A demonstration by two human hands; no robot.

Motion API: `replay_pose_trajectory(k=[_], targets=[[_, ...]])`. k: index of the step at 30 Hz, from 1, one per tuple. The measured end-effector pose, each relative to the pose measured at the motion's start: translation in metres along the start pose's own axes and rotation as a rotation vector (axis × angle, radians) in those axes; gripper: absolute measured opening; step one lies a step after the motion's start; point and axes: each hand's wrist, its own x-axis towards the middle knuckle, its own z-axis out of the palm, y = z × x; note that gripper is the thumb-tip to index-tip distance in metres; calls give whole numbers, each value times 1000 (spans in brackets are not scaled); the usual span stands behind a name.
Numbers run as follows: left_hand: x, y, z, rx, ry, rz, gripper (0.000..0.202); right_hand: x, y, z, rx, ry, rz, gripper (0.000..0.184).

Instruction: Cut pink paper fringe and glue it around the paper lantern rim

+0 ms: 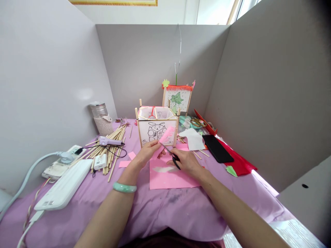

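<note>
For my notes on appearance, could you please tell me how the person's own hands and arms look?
The left hand is bare; a smooth, rounded, stone-like, pale green-and-white bangle circles its wrist. The right hand is bare too, its wrist unadorned. No sleeves show.

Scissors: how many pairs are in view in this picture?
2. The black-handled pair is in the right hand, at the pink strip that the left hand holds; the gold-handled pair lies farther back on the right. Others may be hidden there.

Scissors (176, 159) and paper strip (168, 134) at frame centre, lantern (156, 130) behind, sheet (168, 181) below, sticks (113, 148) centre-left, phone (217, 148) centre-right
</note>
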Motion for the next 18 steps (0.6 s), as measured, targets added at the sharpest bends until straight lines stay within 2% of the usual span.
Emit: replay_pose_trajectory(k=[8,18], targets=[[-1,0,3,49,-90,-16,22,-1,-2,-1,21,-44,6,34],[-2,2,4,48,-77,-35,20,0,-2,0,17,-25,12,30]])
